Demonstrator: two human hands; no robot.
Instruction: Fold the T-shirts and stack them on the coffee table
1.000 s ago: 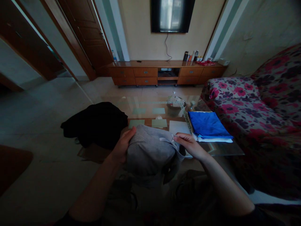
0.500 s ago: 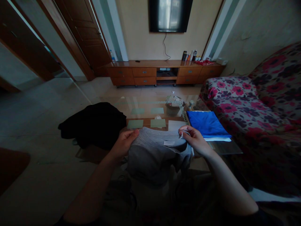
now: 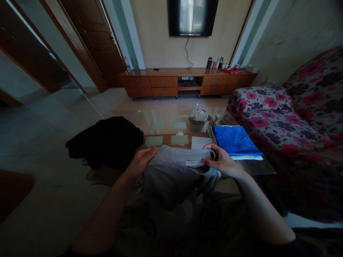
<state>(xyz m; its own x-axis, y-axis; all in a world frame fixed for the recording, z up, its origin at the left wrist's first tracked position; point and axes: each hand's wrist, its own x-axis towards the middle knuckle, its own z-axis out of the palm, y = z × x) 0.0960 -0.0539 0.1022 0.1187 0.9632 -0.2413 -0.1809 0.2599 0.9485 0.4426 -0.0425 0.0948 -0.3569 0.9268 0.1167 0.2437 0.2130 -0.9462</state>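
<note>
1. Left hand [image 3: 142, 162]: clamped on left side of gray garment [image 3: 171, 175], thumb on top.
2. Right hand [image 3: 222, 162]: holding garment's right end at the collar; thumb and index tips parted, cloth between them.
3. Gray garment: near middle, held between both hands, neckline facing up, lower part hanging loose. White label [image 3: 192, 163] shows inside neckline, just left of right thumb.
4. Black cloth [image 3: 107, 142]: bunched heap, left of garment, near left hand.
5. Blue cloth [image 3: 235, 139]: folded flat on right part of glass table [image 3: 258, 167], white layer under it; just beyond right hand.
6. Far side: wooden cabinet [image 3: 163, 82] with bottles [image 3: 214, 64] on its right half; TV [image 3: 193, 18] on wall above.
7. Right: floral sofa [image 3: 276, 126]. Near area dark, details unclear.
</note>
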